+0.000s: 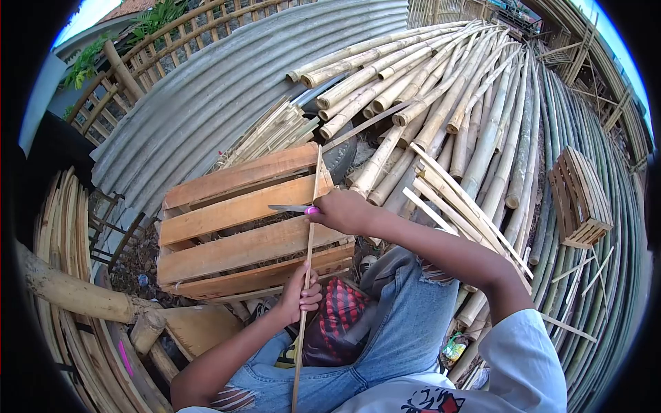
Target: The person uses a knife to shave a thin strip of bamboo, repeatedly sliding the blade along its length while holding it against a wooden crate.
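Strip of long, thin, pale tan bamboo (310, 241) runs down the centre of your frame, from the near corner of the crate to the bottom edge. Your left hand (301, 296), just below centre, has its fingers closed around that strip. Your right hand (341, 210), at the centre, is clamped on a knife with a pink handle and grey metal blade (290, 208); the blade points left and crosses the strip, though you cannot tell here whether the right fingers also touch the strip. Behind them, left of centre, sits a slatted crate of reddish-brown wood (237, 212). Your blue denim jeans (406, 310) fill the lower middle, with a red-and-black patterned cloth (337, 313) in your lap. Thick, pale tan round bamboo poles (427, 103) fan across the upper right, and a smaller brown slatted wooden crate (582, 196) lies tilted at the right of the frame. Grey corrugated sheeting (227, 89) spans the upper left, and a bundle of tan split lengths (65, 234) stands at the left edge.
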### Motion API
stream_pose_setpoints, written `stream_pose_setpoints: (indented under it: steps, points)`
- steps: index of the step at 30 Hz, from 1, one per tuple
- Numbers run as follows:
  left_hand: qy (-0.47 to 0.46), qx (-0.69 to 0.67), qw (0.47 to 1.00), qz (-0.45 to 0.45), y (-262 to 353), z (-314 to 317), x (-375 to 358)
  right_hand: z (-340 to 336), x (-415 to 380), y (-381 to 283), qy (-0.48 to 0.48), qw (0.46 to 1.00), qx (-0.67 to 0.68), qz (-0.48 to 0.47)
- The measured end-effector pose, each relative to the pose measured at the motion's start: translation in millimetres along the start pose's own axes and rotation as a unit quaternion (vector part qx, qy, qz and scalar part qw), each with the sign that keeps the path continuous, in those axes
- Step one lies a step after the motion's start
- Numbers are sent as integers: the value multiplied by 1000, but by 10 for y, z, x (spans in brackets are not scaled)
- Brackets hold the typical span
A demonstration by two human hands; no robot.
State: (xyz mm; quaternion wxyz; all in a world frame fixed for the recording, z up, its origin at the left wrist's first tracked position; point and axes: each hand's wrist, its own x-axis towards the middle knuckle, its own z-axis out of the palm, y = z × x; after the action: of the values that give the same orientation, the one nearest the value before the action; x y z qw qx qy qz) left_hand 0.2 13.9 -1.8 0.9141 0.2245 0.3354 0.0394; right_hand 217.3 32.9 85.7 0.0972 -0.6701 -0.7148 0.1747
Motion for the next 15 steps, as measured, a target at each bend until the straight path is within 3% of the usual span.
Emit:
stream_pose_setpoints:
  steps: [1, 5, 15]
  points:
    - [1, 0, 1000, 2, 0, 1, -8, 71, 7, -2, 38, 998, 40, -1]
    - [-1, -5, 1000, 2, 2, 9, -25, 143, -65, -19, 36, 995, 93, -4]
    - [-10, -25, 1000, -1, 47, -14, 25, 165, -144, -7, -16, 1000, 1, -13]
